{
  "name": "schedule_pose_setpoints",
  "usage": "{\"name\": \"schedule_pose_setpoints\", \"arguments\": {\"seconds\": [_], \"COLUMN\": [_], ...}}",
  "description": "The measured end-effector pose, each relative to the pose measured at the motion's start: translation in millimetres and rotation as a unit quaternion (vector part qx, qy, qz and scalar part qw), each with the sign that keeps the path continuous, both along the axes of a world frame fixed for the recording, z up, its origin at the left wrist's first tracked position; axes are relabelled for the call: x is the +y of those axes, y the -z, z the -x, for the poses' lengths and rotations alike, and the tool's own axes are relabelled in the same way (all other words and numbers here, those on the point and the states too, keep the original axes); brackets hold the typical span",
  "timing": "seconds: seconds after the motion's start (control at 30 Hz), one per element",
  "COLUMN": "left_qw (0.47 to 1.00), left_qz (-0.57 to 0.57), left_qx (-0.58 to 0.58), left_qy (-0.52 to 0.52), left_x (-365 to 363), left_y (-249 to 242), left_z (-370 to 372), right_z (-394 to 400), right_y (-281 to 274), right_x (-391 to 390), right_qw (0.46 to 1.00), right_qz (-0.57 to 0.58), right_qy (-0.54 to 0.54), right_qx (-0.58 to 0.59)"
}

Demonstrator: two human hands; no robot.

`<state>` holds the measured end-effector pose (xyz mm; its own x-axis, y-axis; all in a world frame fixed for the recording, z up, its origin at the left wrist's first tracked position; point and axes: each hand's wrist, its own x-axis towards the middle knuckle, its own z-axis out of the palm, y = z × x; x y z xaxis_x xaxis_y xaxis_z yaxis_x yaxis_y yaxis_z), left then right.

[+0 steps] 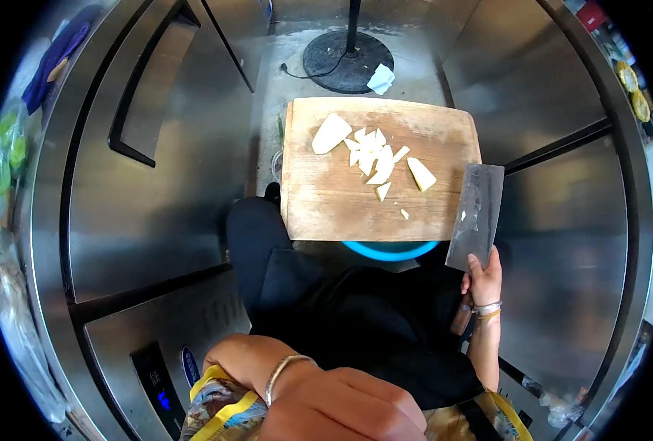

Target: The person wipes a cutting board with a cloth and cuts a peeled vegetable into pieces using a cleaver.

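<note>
My right hand [483, 281] is closed around the handle of a cleaver [476, 214], whose broad blade points away from me at the right edge of a wooden cutting board [326, 209]. Pale cut chunks [370, 152] lie heaped in the middle of the board. A larger pale piece [332, 134] rests to their left, and a wedge [421, 174] to their right. Close to the camera, my left hand [345, 408] is raised near my body with its fingers bent. Its fingertips are hidden, so what it holds, if anything, does not show.
A blue basin [391, 251] sits under the board's near edge. Steel cabinets [194, 213] stand on both sides. Beyond the board are a round black stand base [337, 62], a cable and a light blue scrap [381, 79] on the floor.
</note>
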<state>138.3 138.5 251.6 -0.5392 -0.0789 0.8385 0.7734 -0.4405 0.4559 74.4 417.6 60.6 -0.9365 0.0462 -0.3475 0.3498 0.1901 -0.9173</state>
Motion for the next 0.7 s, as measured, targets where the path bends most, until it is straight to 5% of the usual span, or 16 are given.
{"name": "schedule_pose_setpoints", "arguments": {"seconds": [0.07,0.17,0.23,0.27,0.37,0.43,0.7], "left_qw": [0.998,0.933,0.956,0.907,0.818,0.753,0.732], "left_qz": [-0.03,-0.085,0.115,0.256,0.382,0.532,0.578], "left_qx": [-0.015,-0.18,-0.267,-0.322,-0.413,-0.306,-0.229], "left_qy": [0.047,0.3,0.041,-0.091,-0.122,-0.238,-0.279], "left_x": [4,9,13,15,39,50,76], "left_y": [7,42,64,73,194,252,285], "left_z": [-5,1,33,47,90,100,118], "right_z": [5,15,22,26,34,36,32], "right_y": [3,5,5,5,13,7,8], "right_x": [3,7,10,13,25,29,45], "right_qw": [1.0,0.999,0.993,0.986,0.961,0.937,0.917], "right_qz": [0.002,0.036,0.113,0.158,0.265,0.339,0.39], "right_qy": [-0.009,-0.011,-0.002,-0.003,0.001,-0.004,-0.032], "right_qx": [-0.003,-0.008,-0.037,-0.049,-0.074,-0.082,-0.083]}}
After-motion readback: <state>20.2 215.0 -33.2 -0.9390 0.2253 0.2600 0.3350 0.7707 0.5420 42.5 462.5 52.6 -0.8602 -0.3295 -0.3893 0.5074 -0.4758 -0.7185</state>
